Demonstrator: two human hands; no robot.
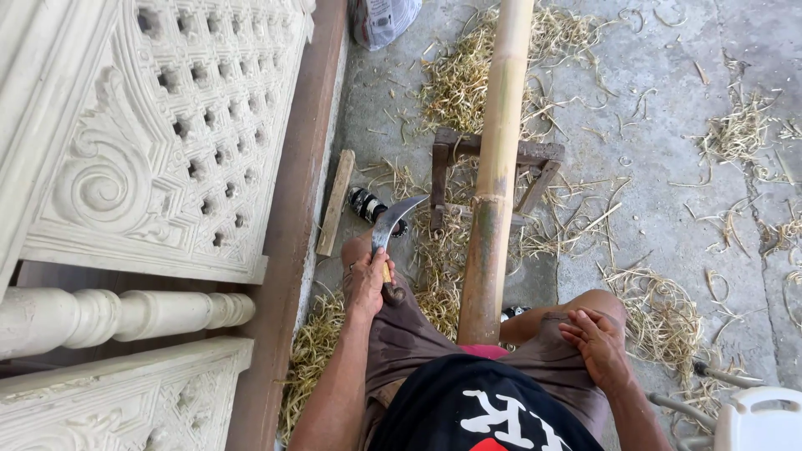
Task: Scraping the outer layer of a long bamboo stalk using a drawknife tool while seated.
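Grey concrete floor (pixel 668 150) is lying strewn with pale bamboo shavings (pixel 660 313), and a carved white stone panel (pixel 167 125) with a turned baluster (pixel 117 317) is standing along the person's left side. Between the knees a long bamboo pole (pixel 494 184) is running away from the body, resting across a small wooden stand (pixel 443 171) and ending close against the lap. The left hand (pixel 366 280) is gripping the handle of a curved knife (pixel 391 224), fingers clamped around it, blade arching up and toward the pole but not touching it. The right hand (pixel 597 342) is lying on the right thigh, fingers loosely together and holding nothing. A flat wooden slat (pixel 336 203) and a small dark can (pixel 368 205) are sitting just beside the knife, a plastic sack (pixel 383 18) is lying far up by the wall, and a white plastic container (pixel 760 418) is showing at the lower right corner.

To my eye, shaving the pole well is calling for the free hand steadying the bamboo first, the blade meeting the skin at a shallow angle and travelling away from the legs
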